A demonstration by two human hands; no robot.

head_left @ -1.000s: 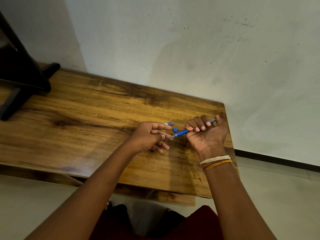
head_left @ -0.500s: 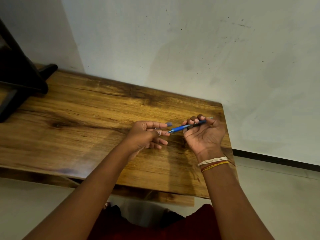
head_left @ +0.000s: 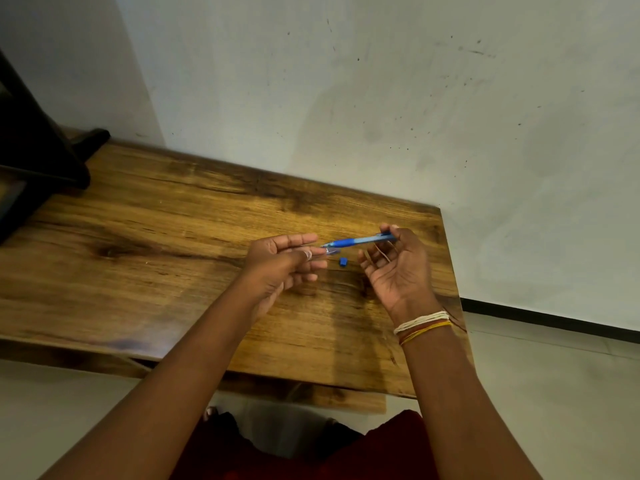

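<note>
My right hand (head_left: 398, 271) is turned palm up over the wooden table (head_left: 156, 265). Its thumb and fingertips pinch the rear end of a blue pen (head_left: 360, 241). The pen lies nearly level above the table, tip pointing left toward my left hand (head_left: 280, 263). The left thumb and fingers pinch a small grey-blue pen part (head_left: 331, 251) just below the pen's tip. A small blue piece (head_left: 343, 261) lies on the table between both hands.
A black stand (head_left: 38, 157) occupies the table's far left corner. A white wall (head_left: 381, 98) runs along the back. The table's right edge (head_left: 453, 289) is just beyond my right hand, with pale floor (head_left: 554, 393) past it.
My right hand has opened from a fist round the pen to a fingertip pinch at its rear end and has turned palm up. The left hand has kept hold of its small part.
</note>
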